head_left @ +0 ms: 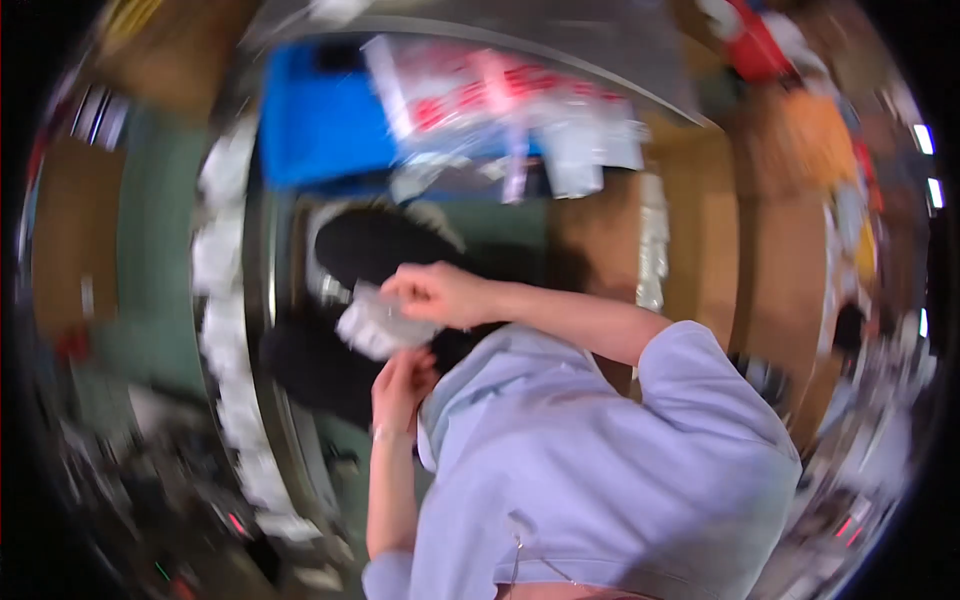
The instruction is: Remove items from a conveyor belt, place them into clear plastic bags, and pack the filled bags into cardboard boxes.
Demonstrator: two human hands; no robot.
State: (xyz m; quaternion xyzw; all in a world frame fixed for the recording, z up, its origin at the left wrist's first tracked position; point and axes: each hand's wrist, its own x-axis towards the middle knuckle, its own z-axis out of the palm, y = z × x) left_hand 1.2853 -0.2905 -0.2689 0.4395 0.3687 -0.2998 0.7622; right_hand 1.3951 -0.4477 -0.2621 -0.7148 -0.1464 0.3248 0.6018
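Above my lap, a small translucent white plastic bag (pixel 375 328) is between my two hands; motion blurs it, and I cannot make out its contents. My right hand (pixel 445 295) reaches in from the right, its fingers curled and pinched on the bag's upper edge. From below comes my left hand (pixel 402 382), with bent fingers closed at the bag's lower edge. My dark-trousered legs (pixel 380 245) lie beneath and beyond the bag.
Ahead stands a blue bin (pixel 325 130) with red-and-white printed plastic bags (pixel 470 95) across it. A row of white packets (pixel 225 260) lines the left side. Open cardboard boxes (pixel 700 220) stand to the right, and another cardboard box (pixel 75 230) is far left.
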